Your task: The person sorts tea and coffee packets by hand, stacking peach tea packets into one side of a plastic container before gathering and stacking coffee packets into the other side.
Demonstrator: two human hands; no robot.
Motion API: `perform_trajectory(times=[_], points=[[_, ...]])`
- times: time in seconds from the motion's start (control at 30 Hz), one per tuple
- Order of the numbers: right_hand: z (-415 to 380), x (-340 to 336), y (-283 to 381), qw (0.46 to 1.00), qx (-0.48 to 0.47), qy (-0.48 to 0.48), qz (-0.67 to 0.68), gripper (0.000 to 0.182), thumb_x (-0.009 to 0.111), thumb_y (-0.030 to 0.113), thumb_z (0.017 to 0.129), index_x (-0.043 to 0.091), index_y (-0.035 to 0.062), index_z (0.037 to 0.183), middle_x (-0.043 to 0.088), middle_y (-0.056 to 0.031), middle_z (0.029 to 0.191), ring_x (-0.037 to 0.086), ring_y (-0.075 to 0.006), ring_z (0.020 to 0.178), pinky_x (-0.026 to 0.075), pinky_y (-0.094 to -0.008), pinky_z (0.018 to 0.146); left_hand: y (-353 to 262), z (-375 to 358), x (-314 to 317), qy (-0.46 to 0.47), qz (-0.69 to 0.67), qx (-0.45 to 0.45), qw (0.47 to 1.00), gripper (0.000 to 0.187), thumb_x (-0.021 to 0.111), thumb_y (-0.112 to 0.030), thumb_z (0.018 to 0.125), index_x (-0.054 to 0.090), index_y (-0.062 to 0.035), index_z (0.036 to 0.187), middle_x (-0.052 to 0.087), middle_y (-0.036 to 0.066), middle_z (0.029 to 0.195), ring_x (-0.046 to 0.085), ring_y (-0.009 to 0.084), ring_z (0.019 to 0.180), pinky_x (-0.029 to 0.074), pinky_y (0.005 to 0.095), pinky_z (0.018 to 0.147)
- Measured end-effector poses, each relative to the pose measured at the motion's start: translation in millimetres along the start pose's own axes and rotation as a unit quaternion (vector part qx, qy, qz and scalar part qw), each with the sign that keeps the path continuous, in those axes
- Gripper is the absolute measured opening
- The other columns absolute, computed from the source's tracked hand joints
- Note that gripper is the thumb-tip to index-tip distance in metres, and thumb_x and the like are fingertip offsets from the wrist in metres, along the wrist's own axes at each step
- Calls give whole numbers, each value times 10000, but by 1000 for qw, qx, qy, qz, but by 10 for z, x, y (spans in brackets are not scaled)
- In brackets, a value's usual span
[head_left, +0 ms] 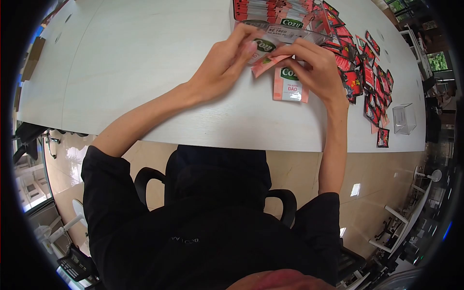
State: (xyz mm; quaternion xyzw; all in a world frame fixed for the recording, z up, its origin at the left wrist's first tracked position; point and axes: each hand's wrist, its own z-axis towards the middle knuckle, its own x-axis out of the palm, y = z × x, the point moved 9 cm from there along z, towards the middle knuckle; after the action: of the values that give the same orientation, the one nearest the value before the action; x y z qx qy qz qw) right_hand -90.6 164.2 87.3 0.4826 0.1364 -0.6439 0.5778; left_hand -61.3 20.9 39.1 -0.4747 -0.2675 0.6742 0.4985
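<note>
My left hand [228, 60] has its fingers closed on a Cozy sachet [264, 44] in front of the box. Beside it, my right hand [311, 65] pinches a pink sachet [268, 64], which is tilted and partly covered by the fingers. Under my right hand a pink and white Cozy sachet [291, 90] lies flat on the white table [193, 121]. Just beyond both hands stands a box [278, 30] with a clear front, filled with rows of pink and red sachets.
Many red and black sachets [354, 79] lie in a loose pile on the right of the table. A clear plastic container [404, 119] is near the right edge. The table's front edge runs below my forearms.
</note>
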Motion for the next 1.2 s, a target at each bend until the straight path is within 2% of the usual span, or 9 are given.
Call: perform_trajectory(times=[0.1,0.17,0.4,0.6,0.8,0.9,1.0,1.07,1.2], points=[[1,59,10,1000,-2,1,-14,178,733,52,818,707,91,989,666,-25,846,666,-199,709,529,-310,587,-36,1,184,67,-58,19,996,296,474,-228,1051,436,-33,1271,587,148,892,573,237,797,461,338,737],[4,59,15,1000,3,-15,-3,199,731,48,824,697,90,1016,673,-27,850,674,-189,714,539,-309,592,-188,-59,221,51,29,126,990,337,512,-151,1028,420,-12,1321,576,112,1067,566,173,992,469,313,871],[-15,-128,103,988,-16,-154,28,336,721,3,845,622,81,1156,683,-48,824,673,-151,661,535,-285,554,43,-33,143,68,12,20,997,321,553,-103,997,452,7,1281,556,128,1077,541,184,979,469,317,854],[-123,-142,156,945,-61,-308,-87,317,750,-8,812,589,63,1075,656,-36,793,607,-137,578,464,-270,479,87,-52,294,150,-11,6,989,307,371,-260,1087,471,-11,1235,560,130,1057,538,192,971,433,314,908],[-77,55,150,949,-70,-283,-121,232,726,32,843,571,90,1006,649,-32,803,599,-177,567,444,-287,489,13,-84,345,164,-97,-7,982,406,263,-340,1095,471,-2,1180,512,170,980,514,296,948,416,391,883],[-44,80,162,953,-68,-270,-119,207,715,51,856,579,93,1006,647,-30,789,600,-176,563,444,-286,495,18,-113,349,206,-40,-51,976,490,392,-440,1053,455,27,1189,524,188,1006,515,310,966,422,404,893],[-34,83,127,965,-57,-239,-95,217,721,63,852,590,90,1024,641,-29,749,595,-165,546,442,-286,491,-70,-130,365,181,89,7,980,575,596,-479,955,448,37,1160,548,218,1066,528,333,1016,440,417,903],[-38,84,84,973,-50,-212,-76,234,729,67,845,597,89,1037,638,-28,727,593,-158,537,440,-287,486,1,-126,376,162,33,13,986,649,785,-252,836,384,3,1278,553,184,1146,592,271,1088,467,384,938],[-46,-36,-57,976,4,-216,-10,278,749,93,846,602,87,1082,638,-8,694,580,-102,539,435,-264,476,24,-70,319,125,-34,19,991,673,817,-221,802,362,21,1233,569,242,1145,608,364,1040,503,414,852]])
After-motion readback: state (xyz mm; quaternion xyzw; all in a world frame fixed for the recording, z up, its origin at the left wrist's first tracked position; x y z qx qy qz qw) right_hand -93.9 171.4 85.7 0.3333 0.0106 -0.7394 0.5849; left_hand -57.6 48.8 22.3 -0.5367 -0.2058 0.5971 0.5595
